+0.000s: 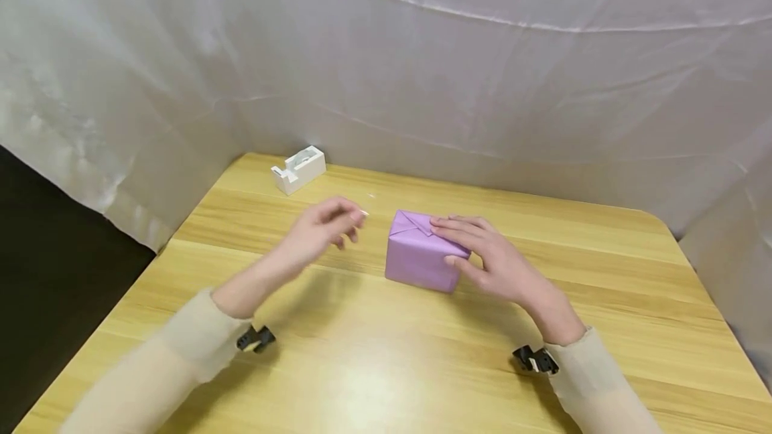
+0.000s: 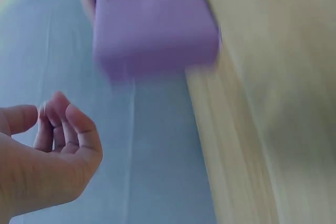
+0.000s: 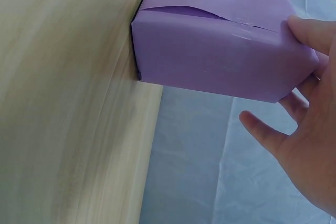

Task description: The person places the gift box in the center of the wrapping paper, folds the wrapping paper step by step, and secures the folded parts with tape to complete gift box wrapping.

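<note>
A box wrapped in purple paper (image 1: 422,263) stands on the table, with folded paper flaps on its top. My right hand (image 1: 497,260) rests on its right part, the fingers laid fairly straight over the top and the thumb against the near side. One finger sticks out clear of the box in the right wrist view, where clear tape (image 3: 242,36) shows along a paper edge. Left of the box, my left hand (image 1: 322,230) is raised above the table. Between its thumb and finger it pinches a small piece of clear tape (image 1: 364,213).
A white tape dispenser (image 1: 304,167) stands at the table's back left corner. A small shiny scrap (image 1: 370,195) lies on the wooden table (image 1: 362,353) behind the left hand. Grey cloth (image 1: 422,86) hangs behind the table and along its sides.
</note>
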Demonstrator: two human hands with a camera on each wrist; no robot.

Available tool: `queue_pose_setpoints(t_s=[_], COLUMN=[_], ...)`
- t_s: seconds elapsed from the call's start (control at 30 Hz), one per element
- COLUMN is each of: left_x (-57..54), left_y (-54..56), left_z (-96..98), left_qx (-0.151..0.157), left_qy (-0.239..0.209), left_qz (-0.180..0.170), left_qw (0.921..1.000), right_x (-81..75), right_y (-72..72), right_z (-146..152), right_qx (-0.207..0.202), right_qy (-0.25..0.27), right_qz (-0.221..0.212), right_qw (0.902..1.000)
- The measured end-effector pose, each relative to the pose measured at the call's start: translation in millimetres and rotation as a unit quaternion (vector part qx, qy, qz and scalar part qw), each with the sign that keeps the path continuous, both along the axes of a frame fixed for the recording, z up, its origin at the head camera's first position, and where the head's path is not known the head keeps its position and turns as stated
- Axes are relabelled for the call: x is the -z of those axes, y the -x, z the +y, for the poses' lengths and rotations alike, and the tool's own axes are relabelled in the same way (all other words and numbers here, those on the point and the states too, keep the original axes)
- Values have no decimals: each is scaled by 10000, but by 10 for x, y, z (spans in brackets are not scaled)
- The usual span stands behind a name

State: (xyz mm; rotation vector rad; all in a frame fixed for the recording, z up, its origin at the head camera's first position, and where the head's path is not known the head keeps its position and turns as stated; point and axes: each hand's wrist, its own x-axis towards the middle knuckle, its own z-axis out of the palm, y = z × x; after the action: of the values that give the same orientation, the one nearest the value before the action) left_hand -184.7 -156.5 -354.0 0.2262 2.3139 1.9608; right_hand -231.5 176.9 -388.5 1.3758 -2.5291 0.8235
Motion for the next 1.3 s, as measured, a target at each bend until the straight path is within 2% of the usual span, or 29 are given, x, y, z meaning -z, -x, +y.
queue_pose_setpoints(t_s=[0.07,0.17,0.27,0.4,0.63,1.0,1.3], left_x=[17,83,154,208,208,217,185], left_y=[-105,-206,-241,-232,-209,-193,-204], left_z=[225,481,662,802,860,816,814], left_qx=[139,199,219,127,-221,-269,-245], left_qy=[-47,-270,-510,-749,-1041,-1151,-1101], left_qz=[12,-152,-359,-623,-1166,-1623,-1846], left_qw=[9999,9993,9978,9952,9875,9796,9763], right_x=[0,-2,-7,-16,-35,-32,-12], right_y=[-3,-4,-11,-26,-57,-84,-74], right_z=[-10,-33,-61,-96,-146,-181,-180], right_qx=[-3,-16,-14,33,121,81,-439], right_qy=[-7,-1,25,134,167,114,14], right_qz=[1,-4,-51,-188,-313,-112,675], right_qw=[10000,10000,10000,9997,9993,9998,9968])
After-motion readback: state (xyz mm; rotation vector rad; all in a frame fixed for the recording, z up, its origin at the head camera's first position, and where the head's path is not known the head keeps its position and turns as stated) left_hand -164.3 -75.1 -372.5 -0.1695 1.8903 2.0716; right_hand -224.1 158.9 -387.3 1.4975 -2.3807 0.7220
